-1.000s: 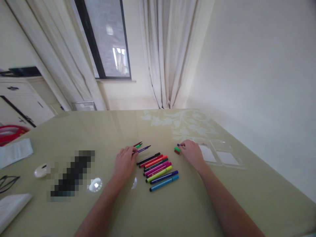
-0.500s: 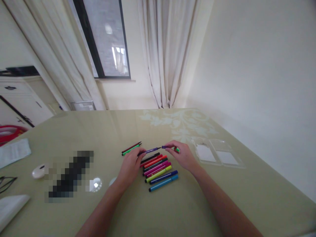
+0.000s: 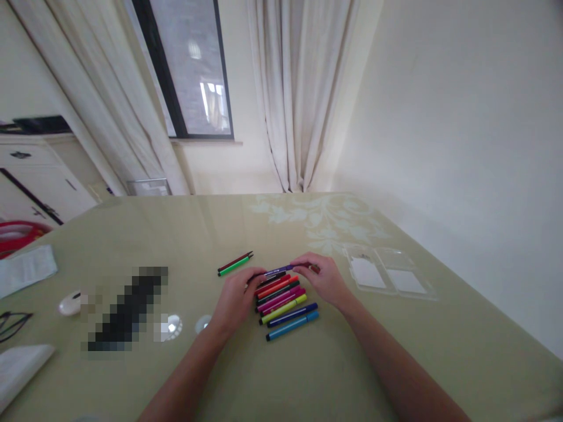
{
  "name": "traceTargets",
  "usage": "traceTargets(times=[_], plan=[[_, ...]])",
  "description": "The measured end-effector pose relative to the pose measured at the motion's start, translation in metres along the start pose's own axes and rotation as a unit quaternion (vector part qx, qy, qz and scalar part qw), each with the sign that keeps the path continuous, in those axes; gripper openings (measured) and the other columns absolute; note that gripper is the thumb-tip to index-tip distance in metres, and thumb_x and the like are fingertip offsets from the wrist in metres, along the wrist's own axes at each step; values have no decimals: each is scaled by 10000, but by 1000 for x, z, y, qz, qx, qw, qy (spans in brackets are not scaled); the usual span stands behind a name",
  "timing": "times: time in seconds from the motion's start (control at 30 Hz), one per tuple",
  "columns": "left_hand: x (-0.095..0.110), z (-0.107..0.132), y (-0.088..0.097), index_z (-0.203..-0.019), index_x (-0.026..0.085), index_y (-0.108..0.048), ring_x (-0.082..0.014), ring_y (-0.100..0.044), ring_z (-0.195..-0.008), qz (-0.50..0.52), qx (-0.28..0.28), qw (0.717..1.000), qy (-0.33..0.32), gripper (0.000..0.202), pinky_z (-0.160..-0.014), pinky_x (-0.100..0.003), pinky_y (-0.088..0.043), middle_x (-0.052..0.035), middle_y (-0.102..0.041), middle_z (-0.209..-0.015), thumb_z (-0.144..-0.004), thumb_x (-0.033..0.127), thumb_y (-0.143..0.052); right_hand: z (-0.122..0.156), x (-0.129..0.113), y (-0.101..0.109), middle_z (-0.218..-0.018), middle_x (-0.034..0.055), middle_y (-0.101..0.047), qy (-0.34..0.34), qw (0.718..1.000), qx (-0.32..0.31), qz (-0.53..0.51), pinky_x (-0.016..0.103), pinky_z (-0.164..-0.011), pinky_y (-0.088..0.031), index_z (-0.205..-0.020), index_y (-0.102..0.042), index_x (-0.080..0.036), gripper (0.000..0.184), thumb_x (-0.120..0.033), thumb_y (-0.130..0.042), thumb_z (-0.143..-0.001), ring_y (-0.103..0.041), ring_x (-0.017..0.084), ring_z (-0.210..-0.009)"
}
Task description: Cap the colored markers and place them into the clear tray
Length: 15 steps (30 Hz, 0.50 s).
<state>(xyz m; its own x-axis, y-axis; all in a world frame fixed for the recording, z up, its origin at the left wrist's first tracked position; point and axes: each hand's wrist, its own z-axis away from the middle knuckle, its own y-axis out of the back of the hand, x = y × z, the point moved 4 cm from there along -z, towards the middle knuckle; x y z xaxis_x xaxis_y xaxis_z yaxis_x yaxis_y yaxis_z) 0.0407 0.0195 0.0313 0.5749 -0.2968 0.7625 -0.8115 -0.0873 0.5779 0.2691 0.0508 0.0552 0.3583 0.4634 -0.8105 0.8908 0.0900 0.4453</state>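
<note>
My left hand (image 3: 235, 298) is closed around the barrel of a purple marker (image 3: 276, 272), held just above a row of markers. Pinched in the fingers of my right hand (image 3: 329, 280) is its purple cap (image 3: 289, 267), which sits against the marker's tip end. Something dark red, perhaps another cap, shows within the right hand. Below lie several capped markers side by side, among them a yellow one (image 3: 284, 309), a dark blue one (image 3: 292, 315) and a light blue one (image 3: 292, 326). Beyond my left hand, a dark red marker (image 3: 234, 262) and a green marker (image 3: 234, 266) lie uncapped.
A clear plastic case (image 3: 387, 291) with white cards lies open on the right. Leftward on the table (image 3: 176, 234) are a pixelated dark object (image 3: 127, 309), a white mouse (image 3: 70, 303), glasses (image 3: 15, 322) and two small round discs. A wall (image 3: 475, 146) borders the table's right side.
The purple cap and the marker's tip were apart with the tip showing; now they meet and the tip is covered. A green piece in my right hand no longer shows.
</note>
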Motion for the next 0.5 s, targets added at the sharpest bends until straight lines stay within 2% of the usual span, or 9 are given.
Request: traceTargets(times=[0.17, 0.3, 0.4, 0.5], plan=[[3, 0, -3, -1016, 227, -774, -221, -722, -903, 25, -12, 1000, 9, 285, -820, -325, -547, -31, -802, -990, -967, 378, -537, 1, 0, -3, -876, 62, -794, -24, 998, 17, -47, 332, -764, -572, -904, -803, -214, 137, -307, -711, -863, -725, 217, -825], [1, -2, -2, -1030, 228, -757, -228, -713, -896, 10, -18, 1000, 17, 303, -817, -339, -552, -41, -793, -989, -980, 411, -521, -2, 4, 1, -955, 64, -803, -36, 998, 36, -49, 355, -847, -579, -986, -790, -221, 198, -367, -689, -899, -737, 222, -889], [-12, -5, 5, -1038, 223, -738, -253, -703, -965, -56, 15, 998, 33, 281, -903, -391, -538, -62, -782, -1039, -973, 381, -515, -5, 20, 18, -1036, 71, -798, -77, 993, 88, 31, 362, -880, -564, -1070, -767, -221, 256, -385, -613, -946, -731, 218, -924], [-26, -8, 13, -999, 219, -751, -275, -683, -1026, -127, 12, 991, 37, 254, -966, -432, -514, -81, -766, -1057, -949, 334, -530, -6, 40, 39, -980, 82, -790, -143, 966, 116, 181, 353, -856, -541, -944, -776, -201, 195, -305, -614, -913, -719, 219, -883]])
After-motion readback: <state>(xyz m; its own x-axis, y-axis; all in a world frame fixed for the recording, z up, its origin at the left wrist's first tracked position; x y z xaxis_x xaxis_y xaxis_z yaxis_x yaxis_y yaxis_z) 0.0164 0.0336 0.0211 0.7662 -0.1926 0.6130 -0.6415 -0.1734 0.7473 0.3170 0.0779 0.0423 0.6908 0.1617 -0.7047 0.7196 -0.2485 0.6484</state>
